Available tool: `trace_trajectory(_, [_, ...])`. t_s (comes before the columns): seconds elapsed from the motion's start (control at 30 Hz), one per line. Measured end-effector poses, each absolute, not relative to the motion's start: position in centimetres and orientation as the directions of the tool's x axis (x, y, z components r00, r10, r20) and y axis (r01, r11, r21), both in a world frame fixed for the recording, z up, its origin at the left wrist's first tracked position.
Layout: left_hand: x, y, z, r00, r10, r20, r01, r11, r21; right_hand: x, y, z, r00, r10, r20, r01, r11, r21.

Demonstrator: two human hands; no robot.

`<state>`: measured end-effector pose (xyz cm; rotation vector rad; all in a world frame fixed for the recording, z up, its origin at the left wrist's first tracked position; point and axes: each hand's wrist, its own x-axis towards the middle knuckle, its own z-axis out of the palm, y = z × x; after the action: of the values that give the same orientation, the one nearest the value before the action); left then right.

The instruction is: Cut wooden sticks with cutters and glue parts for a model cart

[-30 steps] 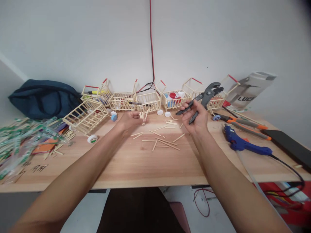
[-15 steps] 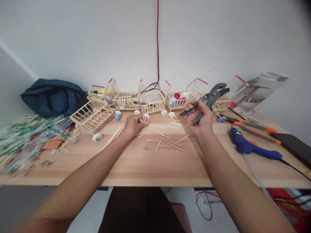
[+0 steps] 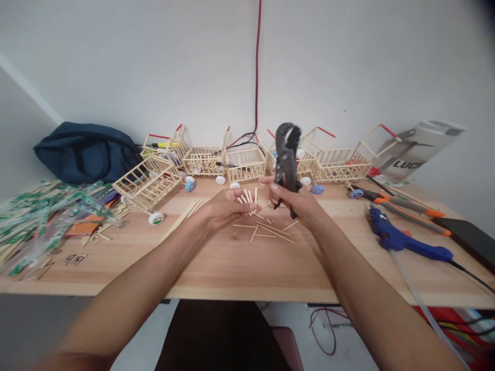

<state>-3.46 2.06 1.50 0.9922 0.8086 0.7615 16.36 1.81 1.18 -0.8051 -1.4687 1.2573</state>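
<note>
Both forearms [image 3: 164, 252] inward, left hand [image 3: 228, 207] near right hand [image 3: 304, 203]

Two hands are showing, a left hand [image 3: 228, 206] and a right hand [image 3: 296, 201]. At least four short sticks [image 3: 250, 197] are fanning out from the first, and one dark plier-like tool [image 3: 286, 157] is filling the second. Six stick-built carts [image 3: 342, 165] are sitting on one worktop [image 3: 247, 278], and six red handle bars [image 3: 326, 132] are showing among them. Three blue wheels [image 3: 317, 189] and at least four white wheels [image 3: 157, 218] are showing. One glue gun [image 3: 406, 239], one pair of orange-handled pliers [image 3: 410, 208], one navy bag [image 3: 87, 152] and one printed packet [image 3: 419, 149] are lying around. Loose sticks [image 3: 270, 232] are overlapping too much for an exact count.
</note>
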Motion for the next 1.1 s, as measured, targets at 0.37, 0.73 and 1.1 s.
trace_trajectory(0.37, [-3.2, 1.7, 1.0, 0.681, 0.684, -0.261, -0.064, 0.41, 0.91, 15.8, 1.3, 1.0, -0.361, 0.918, 0.165, 0.135, 0.226, -0.965])
trace_trajectory(0.73, [-2.9, 1.4, 0.5, 0.691, 0.641, -0.335, -0.045, 0.5, 0.865, 15.0, 1.0, 1.1, -0.41, 0.905, 0.116, 0.28, 0.246, -0.928])
trace_trajectory(1.1, [-3.3, 2.2, 1.4, 0.419, 0.881, -0.221, -0.39, 0.394, 0.832, 15.0, 1.6, 0.6, -0.233, 0.952, 0.197, 0.209, 0.247, -0.946])
